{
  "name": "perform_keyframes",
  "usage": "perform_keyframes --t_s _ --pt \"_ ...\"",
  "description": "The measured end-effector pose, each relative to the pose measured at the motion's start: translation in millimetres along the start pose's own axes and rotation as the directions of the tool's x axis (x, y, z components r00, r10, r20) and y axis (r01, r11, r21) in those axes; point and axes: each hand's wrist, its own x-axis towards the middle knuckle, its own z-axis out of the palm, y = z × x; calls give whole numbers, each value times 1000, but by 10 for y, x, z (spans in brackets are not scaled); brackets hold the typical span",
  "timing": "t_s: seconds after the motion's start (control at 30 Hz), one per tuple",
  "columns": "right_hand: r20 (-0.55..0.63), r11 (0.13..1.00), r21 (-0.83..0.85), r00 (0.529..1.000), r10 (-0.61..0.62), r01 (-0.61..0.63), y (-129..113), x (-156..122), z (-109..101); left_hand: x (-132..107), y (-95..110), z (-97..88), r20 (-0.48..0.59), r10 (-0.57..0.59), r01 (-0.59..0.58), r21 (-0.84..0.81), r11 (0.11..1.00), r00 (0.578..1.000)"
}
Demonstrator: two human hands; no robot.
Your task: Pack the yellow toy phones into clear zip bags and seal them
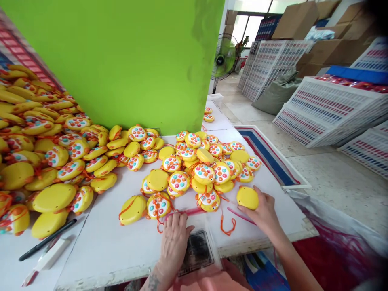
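Note:
My right hand grips a yellow oval toy by its edge, its plain side facing up. My left hand lies on the white table with fingers stretched forward, the tips at a pink strip. Beside the left thumb, at the table's front edge, is a clear-rimmed case with a black pad. An orange cord loop lies between my hands, near a second pink strip. A toy with coloured dots sits just beyond my left fingertips.
More toys are heaped ahead and in a large pile at left. A green panel stands behind them. A black pen and a white box-like item lie at left. White crates and a fan stand beyond.

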Motion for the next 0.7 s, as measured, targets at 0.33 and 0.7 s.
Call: perform_keyframes --t_s 0.33,0.7 --pt "283 377 859 935 214 -346 -85 -51 -259 30 36 -5 32 -33 32 23 999 999" --pt "436 309 871 891 -126 -383 -922 -219 -297 9 73 19 33 -53 52 36 998 998"
